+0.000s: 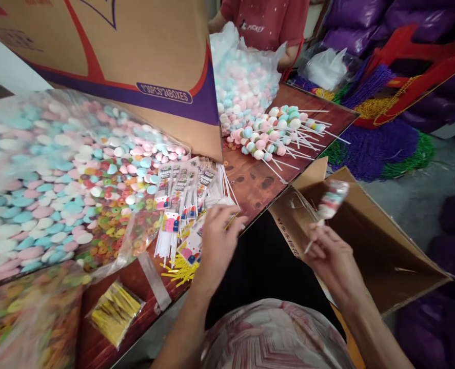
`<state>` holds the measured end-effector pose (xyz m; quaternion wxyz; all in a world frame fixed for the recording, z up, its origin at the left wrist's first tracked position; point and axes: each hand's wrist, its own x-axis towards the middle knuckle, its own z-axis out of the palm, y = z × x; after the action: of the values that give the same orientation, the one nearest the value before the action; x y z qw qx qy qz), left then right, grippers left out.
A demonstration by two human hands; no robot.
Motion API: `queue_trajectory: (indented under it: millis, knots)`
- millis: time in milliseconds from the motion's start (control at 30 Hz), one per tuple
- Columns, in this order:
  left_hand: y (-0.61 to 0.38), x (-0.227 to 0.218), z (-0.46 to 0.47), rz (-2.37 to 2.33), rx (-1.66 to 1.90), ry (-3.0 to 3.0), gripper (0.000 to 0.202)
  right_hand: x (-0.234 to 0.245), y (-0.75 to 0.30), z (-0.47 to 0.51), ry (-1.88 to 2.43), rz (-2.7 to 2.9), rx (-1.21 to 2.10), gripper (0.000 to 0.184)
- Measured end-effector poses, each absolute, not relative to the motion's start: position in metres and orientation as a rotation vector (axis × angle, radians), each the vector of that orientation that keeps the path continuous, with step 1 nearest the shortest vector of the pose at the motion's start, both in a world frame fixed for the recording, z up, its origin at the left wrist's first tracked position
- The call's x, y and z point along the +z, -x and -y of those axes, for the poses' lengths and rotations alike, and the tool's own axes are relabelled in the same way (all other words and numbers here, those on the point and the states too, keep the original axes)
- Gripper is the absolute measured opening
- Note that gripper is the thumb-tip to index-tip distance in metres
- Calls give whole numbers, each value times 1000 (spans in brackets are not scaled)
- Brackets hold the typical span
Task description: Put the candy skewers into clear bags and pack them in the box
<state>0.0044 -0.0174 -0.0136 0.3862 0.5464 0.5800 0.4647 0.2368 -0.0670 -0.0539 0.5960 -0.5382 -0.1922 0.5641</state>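
The right hand (332, 254) holds one clear-wrapped red, white and blue candy stick (332, 200), likely done, near the open brown cardboard box (384, 251); the left hand (218, 243) maybe pinches a thin yellow tie (232, 220), and many pastel candy sticks (275, 134) lie bare on the red-brown wooden bench (250, 178).

You wear a whitish top (275, 335) near six o'clock, streaked dusty pink and reddish-brown, with a black lower garment (265, 259) at its twelve, while your left hand (219, 238), right hand (331, 251) and forearms, toward seven and four, are bare.
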Motion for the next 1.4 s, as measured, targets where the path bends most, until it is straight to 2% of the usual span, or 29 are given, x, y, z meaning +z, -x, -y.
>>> queue_trajectory:
  millis: [100,200,367,633,767,867,1000,1133,1400]
  knots:
    - [37,-25,16,-1805,1067,-1560,31,-71,-282,51,1225,268,1209,24]
    - [57,-37,15,-1859,1059,-1549,23,-75,-293,37,1267,240,1170,24]
    - [55,-44,7,-1914,1140,-1399,3,-60,-228,35,1268,506,1249,25]
    - [45,-21,-3,-1517,1523,-989,16,-34,-149,41,1271,1256,1238,21]
    - [26,-8,-12,-1326,1645,-702,25,-25,-116,34,1226,1343,1354,29]
    - [10,-2,-17,-1204,1712,-522,27,-23,-99,29,1166,1190,1450,20]
    - [2,3,-14,-1014,1497,-428,30,-25,-105,17,1123,978,1472,17]
    - [3,-5,-9,-979,1191,-501,29,-24,-131,-2,1118,1130,1466,21]
    - [-30,-13,-16,-1058,1386,-469,28,-25,-138,-14,1141,1130,1387,44]
